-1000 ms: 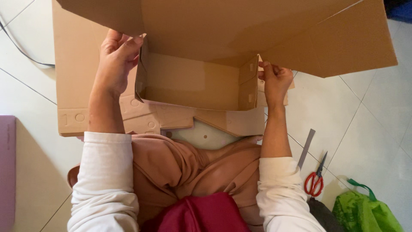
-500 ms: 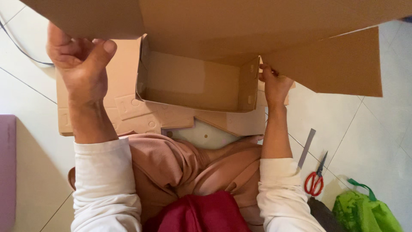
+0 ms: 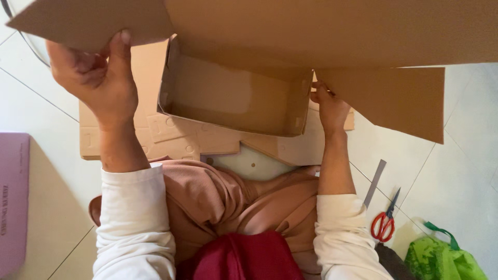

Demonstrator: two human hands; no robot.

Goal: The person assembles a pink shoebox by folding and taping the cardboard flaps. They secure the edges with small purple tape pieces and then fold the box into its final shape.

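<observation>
A large brown cardboard box (image 3: pixel 238 98) lies on the white tiled floor in front of my knees, its open side facing me. My left hand (image 3: pixel 96 78) grips the edge of a big cardboard flap (image 3: pixel 311 31) that is raised high and spans the top of the view. My right hand (image 3: pixel 328 106) holds the box's right corner, where a side flap (image 3: pixel 394 98) hangs down. Flat cardboard pieces (image 3: pixel 171 137) lie under the box.
Red-handled scissors (image 3: pixel 385 220) and a grey metal ruler (image 3: pixel 374 182) lie on the floor at the right. A green bag (image 3: pixel 441 259) sits at the lower right. A pink board (image 3: pixel 13 197) lies at the left edge. A dark cable (image 3: pixel 15 31) runs at the upper left.
My left hand has lifted the big flap up and toward the camera, so the flap now covers the top of the view. My right hand has stayed at the box's right corner.
</observation>
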